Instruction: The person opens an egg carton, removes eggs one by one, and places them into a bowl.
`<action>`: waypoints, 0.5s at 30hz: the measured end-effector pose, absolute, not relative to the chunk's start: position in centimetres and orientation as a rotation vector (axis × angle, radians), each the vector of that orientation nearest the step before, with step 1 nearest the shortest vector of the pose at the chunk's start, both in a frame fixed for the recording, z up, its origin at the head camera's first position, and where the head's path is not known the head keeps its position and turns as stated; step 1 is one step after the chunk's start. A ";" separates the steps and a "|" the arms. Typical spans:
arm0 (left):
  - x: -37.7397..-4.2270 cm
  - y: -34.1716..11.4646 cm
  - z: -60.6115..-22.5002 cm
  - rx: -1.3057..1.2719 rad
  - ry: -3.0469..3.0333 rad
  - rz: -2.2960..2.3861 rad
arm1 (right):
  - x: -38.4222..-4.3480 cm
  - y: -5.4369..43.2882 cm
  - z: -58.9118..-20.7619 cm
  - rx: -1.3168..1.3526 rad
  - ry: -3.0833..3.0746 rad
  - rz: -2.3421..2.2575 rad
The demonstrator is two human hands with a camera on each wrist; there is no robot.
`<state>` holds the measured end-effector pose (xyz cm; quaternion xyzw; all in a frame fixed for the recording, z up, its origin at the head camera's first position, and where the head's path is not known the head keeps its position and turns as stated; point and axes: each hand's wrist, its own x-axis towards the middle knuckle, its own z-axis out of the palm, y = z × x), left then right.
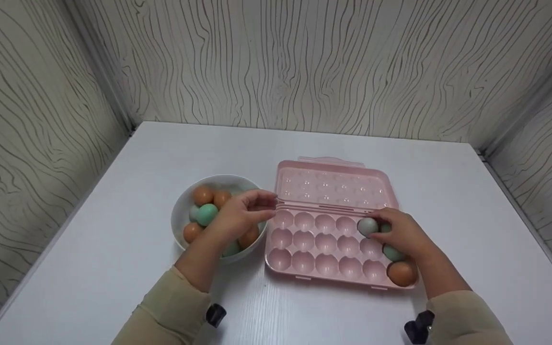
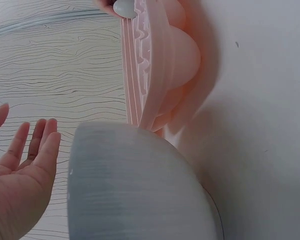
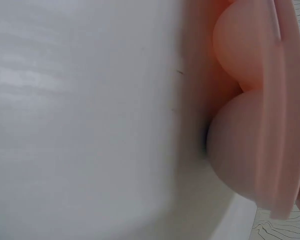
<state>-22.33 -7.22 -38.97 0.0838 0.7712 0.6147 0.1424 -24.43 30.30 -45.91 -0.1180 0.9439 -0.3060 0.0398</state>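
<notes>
A pink egg carton (image 1: pixel 326 247) lies with its lid (image 1: pixel 333 184) folded back. My right hand (image 1: pixel 403 232) holds a pale egg (image 1: pixel 368 226) between thumb and fingers, at the back row near the carton's right end. Under and beside that hand, the right-end column has greenish eggs (image 1: pixel 394 252) and a brown egg (image 1: pixel 402 273) at the front. My left hand (image 1: pixel 237 215) hovers over the right side of a white bowl (image 1: pixel 176 211), its fingers loosely extended with nothing between them. Brown eggs (image 1: pixel 202 195) and a green egg (image 1: pixel 207 214) show in the bowl; the hand hides others.
The bowl stands just left of the carton on a white table (image 1: pixel 113 239). Wood-patterned panels (image 1: pixel 281 62) rise behind and at both sides. Dark wrist devices (image 1: pixel 216 315) sit by the sleeves. The right wrist view shows mostly the tabletop and the carton's underside (image 3: pixel 240 145).
</notes>
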 end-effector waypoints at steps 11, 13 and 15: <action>-22.5 -6.8 -39.3 0.261 2.235 1.755 | -24.4 30.5 -46.0 -0.230 2.860 -1.023; -22.5 -6.7 -39.4 0.252 2.234 1.756 | -24.4 30.5 -45.8 -0.211 2.851 -1.029; -22.5 -6.7 -39.4 0.245 2.233 1.753 | -24.4 30.5 -45.4 -0.200 2.846 -1.033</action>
